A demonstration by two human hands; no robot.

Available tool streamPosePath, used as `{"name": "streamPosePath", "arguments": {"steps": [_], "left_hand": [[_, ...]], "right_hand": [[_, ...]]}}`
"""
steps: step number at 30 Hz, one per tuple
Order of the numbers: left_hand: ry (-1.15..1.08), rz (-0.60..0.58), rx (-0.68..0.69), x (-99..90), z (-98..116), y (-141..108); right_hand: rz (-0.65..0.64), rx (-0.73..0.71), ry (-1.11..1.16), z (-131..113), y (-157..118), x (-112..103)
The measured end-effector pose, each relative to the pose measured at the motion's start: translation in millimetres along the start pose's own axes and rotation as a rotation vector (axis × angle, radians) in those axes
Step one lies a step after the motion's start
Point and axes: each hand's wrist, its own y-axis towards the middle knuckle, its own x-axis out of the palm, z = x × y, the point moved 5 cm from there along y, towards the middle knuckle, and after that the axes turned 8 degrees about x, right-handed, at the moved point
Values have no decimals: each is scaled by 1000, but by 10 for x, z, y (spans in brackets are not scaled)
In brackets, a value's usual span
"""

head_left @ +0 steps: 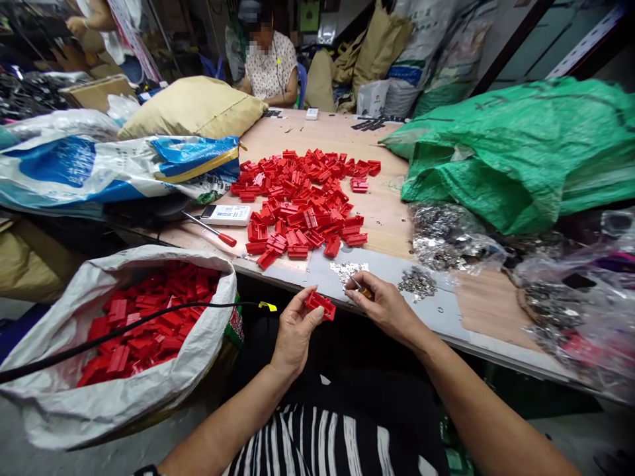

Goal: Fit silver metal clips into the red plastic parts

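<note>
Between the thumb and fingers of my left hand [297,330] is a red plastic housing [321,305], its hollow side turned up, just off the table's front edge. My right hand [384,304] grips a small screwdriver [366,291] by its yellowish handle, the thin shaft pointing up and left over small shiny metal plates [348,270]. Beside these plates, to the right, lies a heap of small metal parts [417,283]. A big pile of similar red housings [307,198] covers the middle of the table.
An open white sack [54,396] of red housings stands at left, a black cord [163,309] crossing it. A red-handled screwdriver [213,231] and white box [225,215] lie near the pile. Green sacking [516,145] and bagged metal parts [446,235] occupy the right. A person [272,66] sits opposite.
</note>
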Motion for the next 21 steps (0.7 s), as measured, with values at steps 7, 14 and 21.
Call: {"name": "streamPosePath", "arguments": {"steps": [7,14,21], "left_hand": [[-44,-70,-15,86,-25,-7],[-89,-108,-62,165,45,-32],[-45,-192,-65,213,45,-73]], "right_hand": [[-81,-84,75,-158,-251,140],[-100,-234,140,-216,-347,136],[-214,-107,278,-90,-396,157]]}}
